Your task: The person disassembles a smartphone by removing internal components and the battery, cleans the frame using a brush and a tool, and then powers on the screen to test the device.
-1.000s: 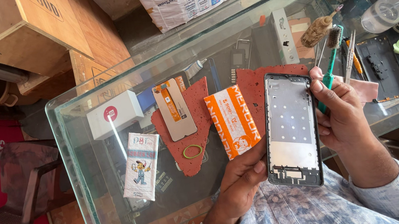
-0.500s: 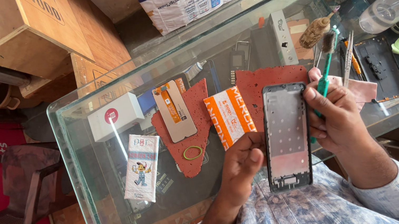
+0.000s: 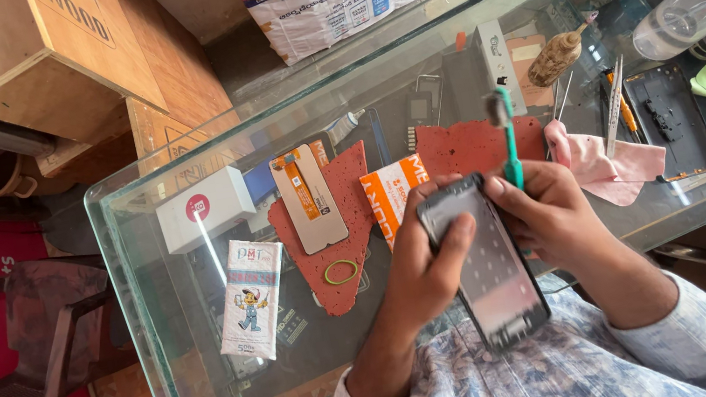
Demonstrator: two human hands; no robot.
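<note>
Dark rectangular phone frame [image 3: 484, 263], long axis running near-to-far over the glass tabletop [image 3: 206, 344], gripped at its far-left edge by the left hand [image 3: 423, 253], while the right hand [image 3: 554, 218], pinching a teal-handled brush [image 3: 507, 132], meets its far-right corner; earlier it lay flatter, farther right.

Bright daylight, glare streaks on glass table [image 3: 141, 289], sharp focus, slight edge distortion
</note>
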